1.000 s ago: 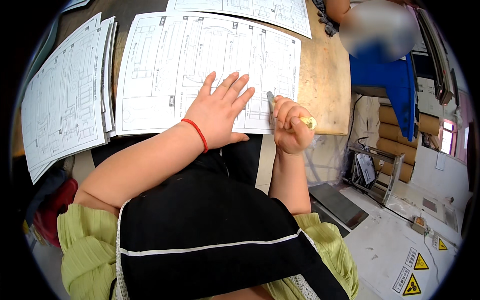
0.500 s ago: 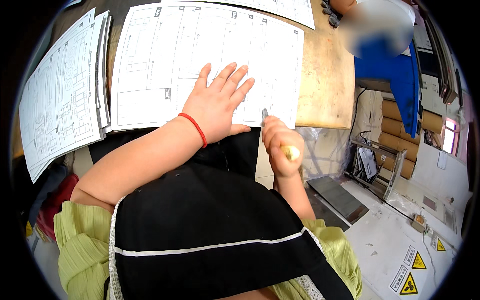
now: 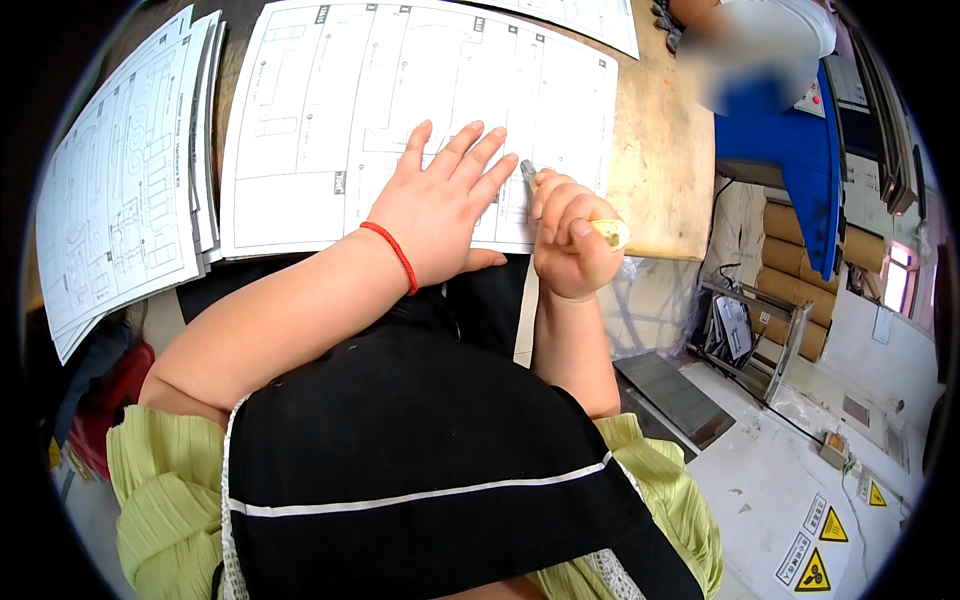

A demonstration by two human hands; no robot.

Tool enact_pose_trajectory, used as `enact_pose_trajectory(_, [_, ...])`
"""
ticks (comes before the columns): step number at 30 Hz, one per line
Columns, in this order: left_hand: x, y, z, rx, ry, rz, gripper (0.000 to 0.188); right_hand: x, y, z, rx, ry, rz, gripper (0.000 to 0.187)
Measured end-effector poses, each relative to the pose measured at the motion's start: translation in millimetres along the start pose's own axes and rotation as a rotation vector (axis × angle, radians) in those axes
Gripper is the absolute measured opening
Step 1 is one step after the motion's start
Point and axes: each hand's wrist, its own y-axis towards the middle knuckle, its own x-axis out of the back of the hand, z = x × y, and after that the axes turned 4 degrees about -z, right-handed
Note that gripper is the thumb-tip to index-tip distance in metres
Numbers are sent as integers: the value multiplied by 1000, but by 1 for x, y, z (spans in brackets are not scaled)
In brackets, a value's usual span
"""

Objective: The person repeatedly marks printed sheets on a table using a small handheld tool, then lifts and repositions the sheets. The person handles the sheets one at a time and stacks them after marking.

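My left hand lies flat on a large printed sheet with line drawings, its fingers spread apart. Just to its right, my right hand is closed around a yellow-handled tool with a short grey metal tip. That tip is over the sheet, close to the left fingertips; whether it touches the paper I cannot tell. Most of the handle is hidden inside the fist. The sheet's near edge reaches the table's front edge.
At the left leans a stack of similar printed sheets. Another sheet lies beyond the large one on the wooden table. A person is at the far right beside a blue machine. A metal rack stands lower right.
My right hand has moved away from me with the tool, from the sheet's near edge farther onto the paper. My left hand stays spread in nearly the same place.
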Motion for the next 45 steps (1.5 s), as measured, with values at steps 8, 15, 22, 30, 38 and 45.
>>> enact_pose_trajectory(8, [-1, -3, 0, 9, 37, -5, 99, -10, -24, 17, -31, -211, 100, 11])
enact_pose_trajectory(15, [-1, -2, 3, -9, 27, 20, 99, -11, -45, 36, -76, -269, 192, 10])
enact_pose_trajectory(22, [49, -41, 52, 40, -39, 133, 104, -10, -54, 33, -51, -138, 11, 17])
enact_pose_trajectory(30, [36, -75, 75, 163, 57, -76, 104, -22, -32, 32, 56, -233, 60, 18])
enact_pose_trajectory(38, [27, -67, 68, 222, 72, -123, 102, -73, 2, -7, -95, 47, 161, 16])
enact_pose_trajectory(45, [26, -68, 69, 224, 23, -138, 103, -86, 20, -30, -62, 56, 192, 14])
